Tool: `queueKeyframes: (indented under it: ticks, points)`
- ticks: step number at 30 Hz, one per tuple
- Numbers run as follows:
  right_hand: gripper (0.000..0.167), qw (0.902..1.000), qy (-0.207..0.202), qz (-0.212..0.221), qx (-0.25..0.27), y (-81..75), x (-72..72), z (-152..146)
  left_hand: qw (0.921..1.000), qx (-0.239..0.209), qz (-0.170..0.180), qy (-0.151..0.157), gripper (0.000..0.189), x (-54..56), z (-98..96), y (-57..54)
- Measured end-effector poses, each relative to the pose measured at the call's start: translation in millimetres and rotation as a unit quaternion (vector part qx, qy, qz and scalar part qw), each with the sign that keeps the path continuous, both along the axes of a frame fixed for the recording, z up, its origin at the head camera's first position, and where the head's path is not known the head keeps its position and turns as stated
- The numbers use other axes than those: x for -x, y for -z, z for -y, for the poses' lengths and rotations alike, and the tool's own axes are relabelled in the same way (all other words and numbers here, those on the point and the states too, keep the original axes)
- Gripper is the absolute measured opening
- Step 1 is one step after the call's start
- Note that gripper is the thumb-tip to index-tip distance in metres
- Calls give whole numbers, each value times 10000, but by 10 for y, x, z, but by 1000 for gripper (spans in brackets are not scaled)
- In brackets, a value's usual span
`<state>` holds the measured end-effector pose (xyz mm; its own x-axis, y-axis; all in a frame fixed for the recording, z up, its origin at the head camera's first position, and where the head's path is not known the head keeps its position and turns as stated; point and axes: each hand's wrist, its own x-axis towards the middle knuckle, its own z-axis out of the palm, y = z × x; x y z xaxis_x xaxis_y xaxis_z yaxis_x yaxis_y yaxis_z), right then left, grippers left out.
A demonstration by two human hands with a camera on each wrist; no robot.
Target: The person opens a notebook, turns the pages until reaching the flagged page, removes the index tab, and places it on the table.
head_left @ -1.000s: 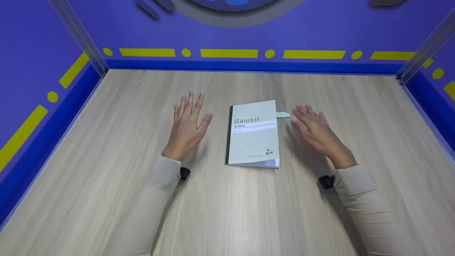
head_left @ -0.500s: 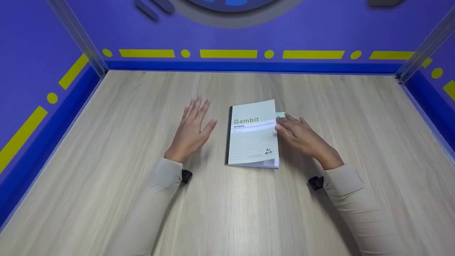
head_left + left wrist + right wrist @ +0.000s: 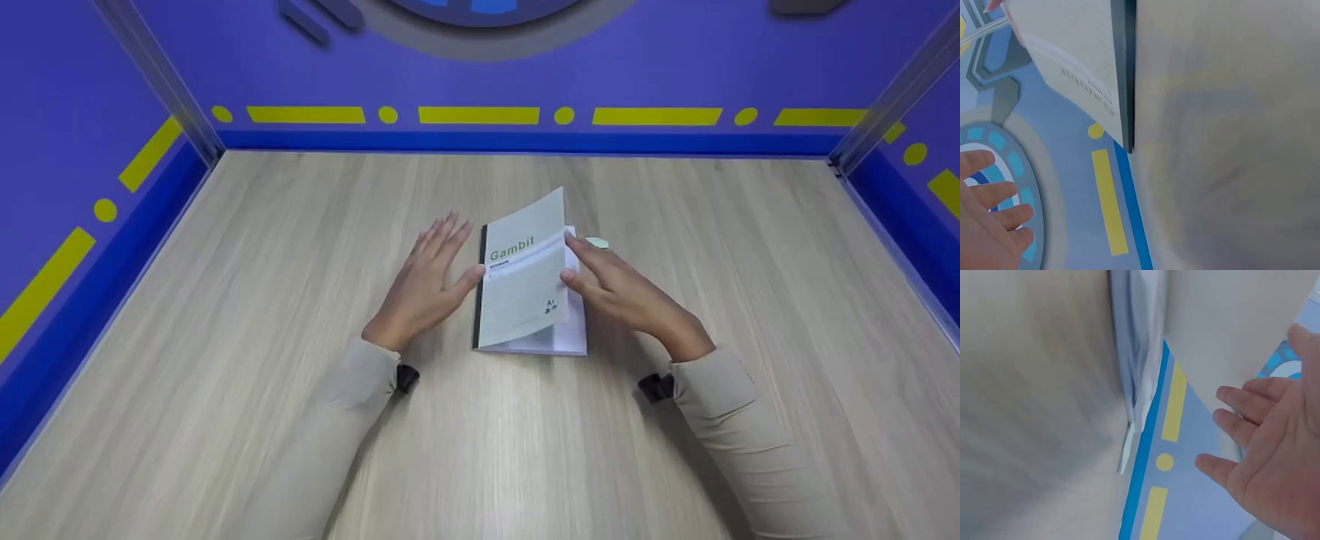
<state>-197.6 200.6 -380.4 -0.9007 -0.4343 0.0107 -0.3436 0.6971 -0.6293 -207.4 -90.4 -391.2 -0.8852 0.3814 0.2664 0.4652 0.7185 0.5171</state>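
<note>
Pale wood table (image 3: 480, 450) under me. My left hand (image 3: 429, 285) is by the notebook (image 3: 517, 289), fingers (image 3: 455, 241) loosely spread, can't tell if the thumb (image 3: 469, 278) touches its spine (image 3: 478, 309). My right hand (image 3: 634, 289) is at the raised cover (image 3: 534, 216), fingers outstretched. Notebook's between them, pale tab (image 3: 598, 243) sticking out, blue wall (image 3: 675, 67) behind.

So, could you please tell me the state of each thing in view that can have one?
Notebook: lying on the table, partly open.
Front cover: tilted up, its free edge raised.
Pages: lying below the lifted cover.
Pale tab: sticking out past the pages' right side.
Left hand: outstretched beside the spine; contact unclear.
Right hand: outstretched at the cover's raised edge.
</note>
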Motion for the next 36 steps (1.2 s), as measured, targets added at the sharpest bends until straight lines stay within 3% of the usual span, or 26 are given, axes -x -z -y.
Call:
queueKeyframes:
  ticks: [5, 10, 18, 25, 36]
  points:
    - [74, 9993, -315, -94, 152, -47, -39, 109, 9995, -120, -10, 290, 65, -59, -107, -85]
    - [80, 9980, -553, -301, 69, -84, -82, 237, 9978, -325, 240, 520, 66, -106, -191, -174]
    - [79, 9947, -867, -545, -57, -98, -110, 372, 9963, -440, 519, 516, 73, -99, -248, -315]
    - [78, 9938, -891, -626, -222, -88, -104, 395, 9967, -330, 325, 662, 72, -86, -137, -421]
    - [83, 9958, -662, -315, -555, 6, -67, 308, 9900, -430, 152, 1334, 63, -18, 176, -568]
